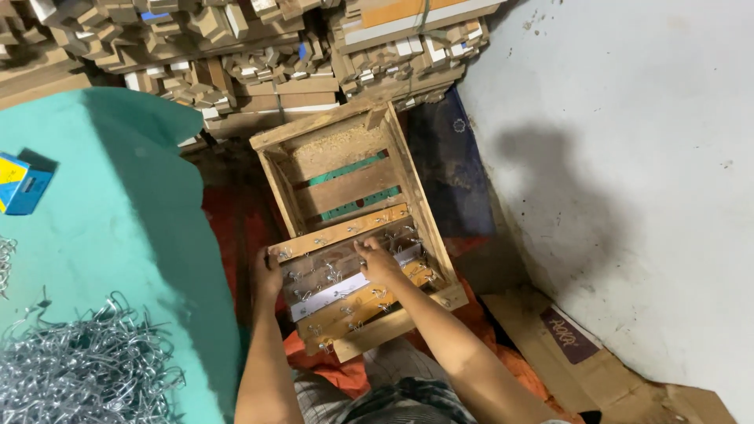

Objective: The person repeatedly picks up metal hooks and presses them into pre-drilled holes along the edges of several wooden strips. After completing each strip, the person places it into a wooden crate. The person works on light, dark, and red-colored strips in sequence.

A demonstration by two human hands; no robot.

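- I see my left hand (267, 271) at lower centre of the frame, resting against the left side of the wooden crate (414, 184); whether its fingers are curled around the edge or just pressed to it, I cannot tell.
- My right hand (377, 261) sits just right of it, fingers bent down onto the wooden slats (345, 290) laid in the near end of the crate; it touches them, but I cannot tell if it pinches one.
- The slats lie side by side across the crate, each with small metal hooks (334, 275) fixed along it; one slat looks white.
- The far end of the crate, toward upper centre, shows sawdust and green strips between its bottom boards.
- A heap of bent wire pieces (78, 365) fills the lower left, on a turquoise sheet (118, 204).
- A small blue box (23, 184) sits at the left edge.
- Stacked wooden pieces (236, 47) run along the top.
- Flattened cardboard (597, 361) lies lower right against a pale wall.
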